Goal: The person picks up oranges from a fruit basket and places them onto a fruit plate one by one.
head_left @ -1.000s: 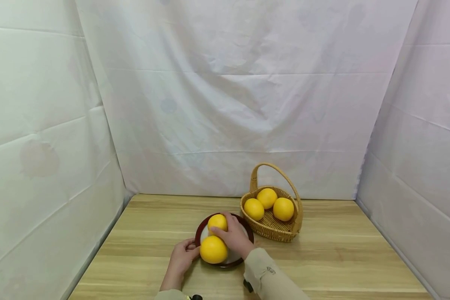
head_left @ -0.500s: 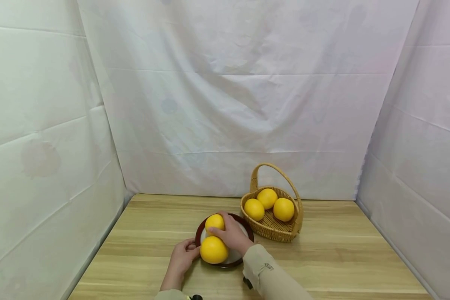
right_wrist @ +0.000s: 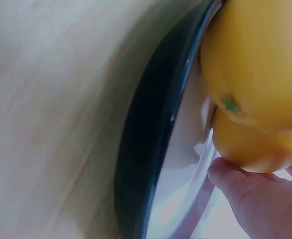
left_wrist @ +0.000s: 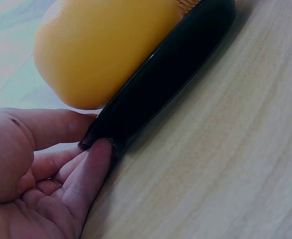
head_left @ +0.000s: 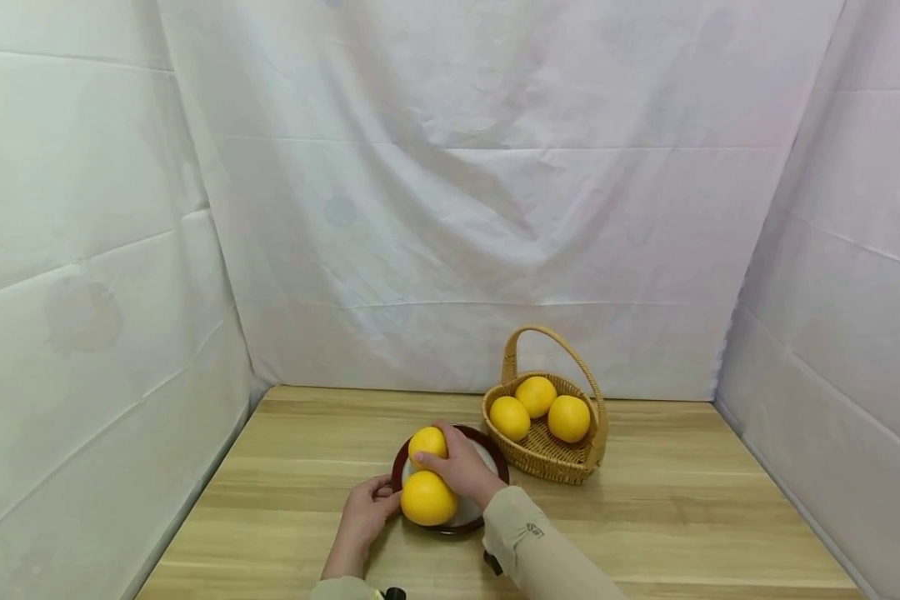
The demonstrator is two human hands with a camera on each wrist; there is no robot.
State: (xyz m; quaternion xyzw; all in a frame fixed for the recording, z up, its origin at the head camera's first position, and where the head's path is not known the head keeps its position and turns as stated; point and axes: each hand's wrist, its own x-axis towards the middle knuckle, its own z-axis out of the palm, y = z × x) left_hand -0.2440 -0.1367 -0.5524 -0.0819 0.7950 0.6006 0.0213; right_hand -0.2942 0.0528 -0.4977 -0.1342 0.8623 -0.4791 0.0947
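A dark red-rimmed plate (head_left: 501, 460) with a pale inside bears two oranges. My left hand (head_left: 362, 515) pinches the plate's left edge; in the left wrist view, its thumb and a finger meet at the dark rim (left_wrist: 160, 82). The nearer orange (head_left: 428, 500) sits at the front left of the plate, close to those fingertips. My right hand (head_left: 465, 467) reaches across the plate and holds the farther orange (head_left: 427, 442), thumb on its near side and fingers behind it. In the right wrist view, the nearer orange (right_wrist: 257, 59), with a green stem end, partly covers the held one (right_wrist: 257, 149).
A wicker basket (head_left: 543, 462) with a tall arched handle stands behind and right of the plate, holding three oranges (head_left: 568, 419). The wooden table (head_left: 675, 500) is enclosed by white cloth (head_left: 450, 208) at the back and sides.
My right hand has shifted the farther orange slightly left on the plate. My left hand keeps its place at the rim, and the nearer orange looks the same.
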